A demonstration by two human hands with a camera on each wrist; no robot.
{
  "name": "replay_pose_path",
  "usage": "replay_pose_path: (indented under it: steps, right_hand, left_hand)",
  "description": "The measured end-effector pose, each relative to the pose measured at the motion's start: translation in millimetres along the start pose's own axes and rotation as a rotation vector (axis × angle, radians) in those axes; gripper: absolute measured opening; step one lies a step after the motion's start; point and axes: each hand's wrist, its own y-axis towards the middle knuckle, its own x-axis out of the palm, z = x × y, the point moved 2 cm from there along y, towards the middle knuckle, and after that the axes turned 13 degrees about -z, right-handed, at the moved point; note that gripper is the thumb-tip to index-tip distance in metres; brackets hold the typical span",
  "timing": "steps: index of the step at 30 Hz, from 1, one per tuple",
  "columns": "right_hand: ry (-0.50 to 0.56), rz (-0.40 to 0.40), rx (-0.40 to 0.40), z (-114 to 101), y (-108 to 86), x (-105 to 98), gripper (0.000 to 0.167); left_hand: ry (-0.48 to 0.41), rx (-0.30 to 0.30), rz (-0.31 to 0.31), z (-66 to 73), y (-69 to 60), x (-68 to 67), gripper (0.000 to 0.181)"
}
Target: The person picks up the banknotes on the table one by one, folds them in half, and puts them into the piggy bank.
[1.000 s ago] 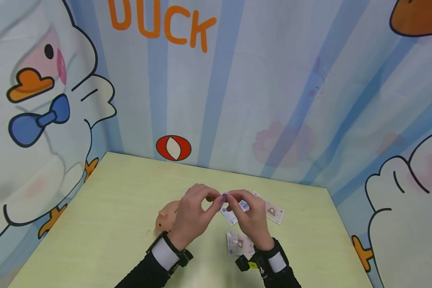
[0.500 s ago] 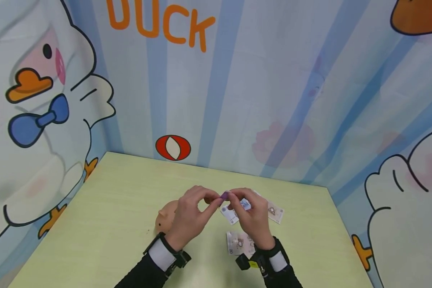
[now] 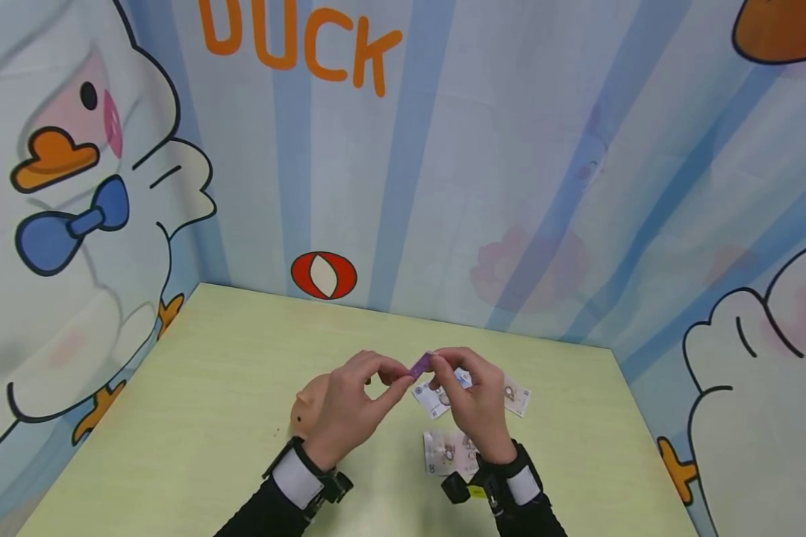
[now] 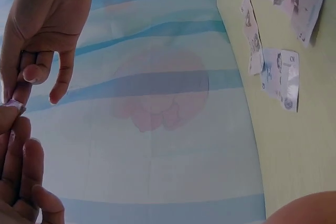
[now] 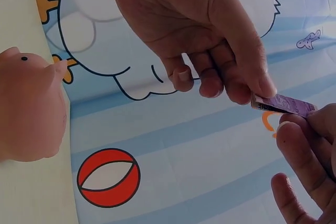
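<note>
A small folded purple banknote [image 3: 422, 365] is held up above the table between both hands. My left hand [image 3: 349, 406] pinches one end of it with thumb and fingertips. The other end is pinched by my right hand [image 3: 477, 406]. In the right wrist view the folded purple banknote [image 5: 286, 104] shows a printed 5 and lies as a narrow strip. A pink piggy bank [image 5: 34, 111] stands on the table; in the head view my left hand partly hides it.
Several small banknotes lie on the pale table [image 3: 242, 358]: a bluish note [image 3: 432, 401] beyond the hands, a brownish note [image 3: 517, 395] to the right, and brownish notes [image 3: 443, 453] nearer by. A cartoon curtain [image 3: 457, 186] hangs behind the table.
The hands have drawn slightly apart, the right one moving a little up and right. More of the purple banknote shows between the fingertips. Piggy bank and table notes have stayed put.
</note>
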Motion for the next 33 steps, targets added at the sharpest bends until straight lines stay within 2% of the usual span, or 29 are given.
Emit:
replay_pose_path:
  steps: [5,10,15,22,25,28,31,33]
  right_hand:
    - [0.045,-0.020,0.028,1,-0.6,0,0.016]
    - [0.083,-0.078,0.087,3,-2.4,1,0.015]
    - [0.073,-0.152,0.107,4,-2.4,1,0.023]
    - [0.105,-0.211,0.101,4,-2.3,6,0.022]
    - [0.104,-0.223,0.093,6,-0.8,8,0.021]
    - [0.097,-0.225,0.106,12,1.1,11,0.021]
    - [0.087,-0.239,0.126,21,3.1,15,0.021]
    - [0.058,-0.267,0.125,27,4.8,19,0.020]
  left_hand:
    - [-0.040,-0.035,-0.036,0.5,-1.5,-2.0,0.010]
    - [-0.064,-0.066,-0.073,-1.7,-3.5,-5.5,0.006]
    - [-0.052,-0.080,-0.091,-4.3,-4.0,-9.7,0.005]
    - [-0.016,-0.126,-0.106,-6.4,-9.6,-12.6,0.007]
    - [0.058,-0.150,-0.082,-10.4,-12.9,-16.2,0.012]
    - [0.112,-0.168,-0.025,-16.4,-16.2,-23.9,0.023]
    - [0.122,-0.183,0.054,-26.5,-23.1,-35.2,0.035]
    - [0.116,-0.218,0.097,-35.2,-31.9,-42.4,0.042]
